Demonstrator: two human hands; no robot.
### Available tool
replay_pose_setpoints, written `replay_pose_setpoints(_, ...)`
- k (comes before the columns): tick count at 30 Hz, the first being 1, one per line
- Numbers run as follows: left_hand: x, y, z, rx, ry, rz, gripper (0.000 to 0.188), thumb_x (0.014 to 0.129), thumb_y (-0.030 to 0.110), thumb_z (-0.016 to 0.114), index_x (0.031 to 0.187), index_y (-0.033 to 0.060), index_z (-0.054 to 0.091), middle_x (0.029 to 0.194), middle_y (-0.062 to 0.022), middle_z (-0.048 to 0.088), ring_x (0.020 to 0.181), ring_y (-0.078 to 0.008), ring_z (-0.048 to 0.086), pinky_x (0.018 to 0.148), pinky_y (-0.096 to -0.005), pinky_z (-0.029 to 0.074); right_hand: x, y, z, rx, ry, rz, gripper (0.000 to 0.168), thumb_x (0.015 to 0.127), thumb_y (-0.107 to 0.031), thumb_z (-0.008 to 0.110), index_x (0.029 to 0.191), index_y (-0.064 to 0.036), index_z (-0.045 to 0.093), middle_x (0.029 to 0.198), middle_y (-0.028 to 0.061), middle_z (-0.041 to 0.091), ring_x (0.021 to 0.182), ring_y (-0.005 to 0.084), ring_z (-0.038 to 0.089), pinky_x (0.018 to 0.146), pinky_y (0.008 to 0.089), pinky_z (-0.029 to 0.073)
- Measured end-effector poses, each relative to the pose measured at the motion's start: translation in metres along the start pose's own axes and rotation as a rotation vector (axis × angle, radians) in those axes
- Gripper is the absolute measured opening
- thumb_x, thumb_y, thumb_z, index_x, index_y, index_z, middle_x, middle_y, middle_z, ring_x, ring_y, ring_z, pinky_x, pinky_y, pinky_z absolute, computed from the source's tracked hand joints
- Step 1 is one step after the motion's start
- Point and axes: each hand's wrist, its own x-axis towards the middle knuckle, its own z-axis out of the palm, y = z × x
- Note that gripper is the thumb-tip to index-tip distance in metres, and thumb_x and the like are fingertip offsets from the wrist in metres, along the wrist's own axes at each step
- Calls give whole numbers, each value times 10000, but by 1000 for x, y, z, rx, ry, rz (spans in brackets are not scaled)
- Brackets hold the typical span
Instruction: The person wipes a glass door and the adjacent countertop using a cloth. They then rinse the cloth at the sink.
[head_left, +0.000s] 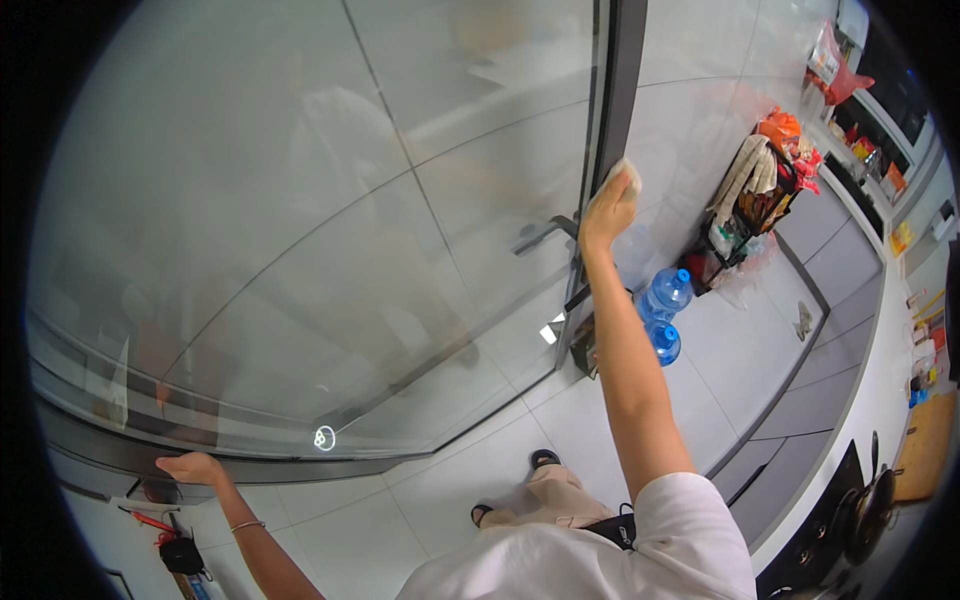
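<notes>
A large glass door (360, 247) in a dark metal frame stands before me. My right hand (609, 214) presses a pale cloth (628, 178) against the frame's upright edge (616, 97), just above a dark lever handle (551, 232). My left hand (193, 469) touches the dark frame at the lower left, its fingers stretched out; nothing shows in it. A bracelet (247, 526) is around my left wrist.
Two large blue water bottles (664, 294) stand on the tiled floor beyond the door edge. Behind them is a black rack (780, 202) holding bags and a cloth. A kitchen counter (855, 405) with a stove and pan (870, 517) curves along the right.
</notes>
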Motion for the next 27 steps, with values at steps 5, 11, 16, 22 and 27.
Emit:
replay_pose_setpoints(5,13,-21,-11,46,-19,-16,605,999,351,228,1283,-174,329,1375,-324,298,1292,-384,318,1098,-398,236,-28,20,-7,-16,-35,189,502,953,-439,395,1004,4,625,941,151,653,856,299,620,755,384,457)
replay_pose_setpoints(11,0,7,-10,34,-12,42,589,1005,330,220,1241,-192,357,1332,-341,347,1236,-392,379,1063,-401,267,-63,-4,-3,71,53,111,489,964,-364,395,1287,1,438,1360,164,384,1293,337,247,1049,444,181)
replay_pose_setpoints(16,12,-19,-7,71,-7,96,574,1010,311,218,1198,-203,390,1271,-357,404,1159,-392,440,1017,-397,299,-143,-57,-9,113,-24,59,511,963,-331,402,1357,-7,382,1452,154,299,1381,331,141,1103,449,106)
replay_pose_setpoints(22,3,-15,-5,-59,-125,53,574,1009,311,213,1195,-201,395,1266,-353,405,1147,-388,442,1015,-392,289,-271,-99,-21,64,-55,255,502,952,-274,418,1392,-47,338,1479,160,227,1390,335,89,1108,454,74)
replay_pose_setpoints(27,6,-4,-15,-143,-258,-57,660,993,404,225,1308,-174,276,1374,-345,276,1282,-402,312,1087,-414,217,-428,-167,-53,8,-374,419,595,943,-247,419,1449,-66,163,1515,168,56,1398,341,0,1114,442,25)
